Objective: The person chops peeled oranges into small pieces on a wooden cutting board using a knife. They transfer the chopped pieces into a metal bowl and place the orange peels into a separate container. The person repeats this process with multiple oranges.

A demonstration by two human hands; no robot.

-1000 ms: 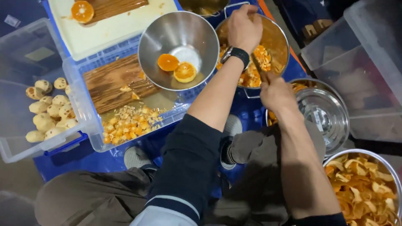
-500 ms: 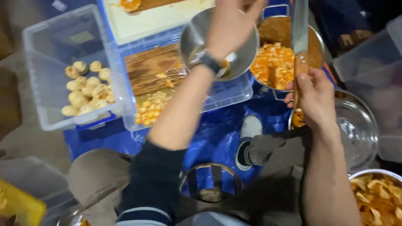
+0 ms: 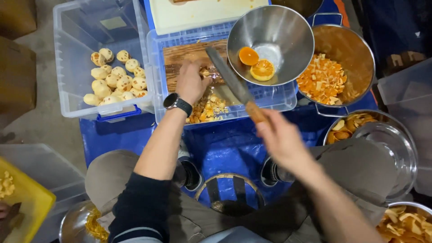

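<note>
While our left hand [image 3: 191,82] pins a small fruit piece [image 3: 205,72] to the wooden board [image 3: 189,56], grip closed on it, our right hand [image 3: 281,139] grips the long knife [image 3: 229,76], blade angled over it. Scraps [image 3: 207,109] collect in the crate below.

peeled fruit [image 3: 116,81] in clear bin [image 3: 72,58]; orange halves [image 3: 256,64] in steel bowl [image 3: 288,27]; chopped peel [image 3: 321,80] in pot [image 3: 360,49].

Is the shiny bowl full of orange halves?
No, the shiny bowl holds just two orange halves at its bottom, and the rest is bare metal.
</note>
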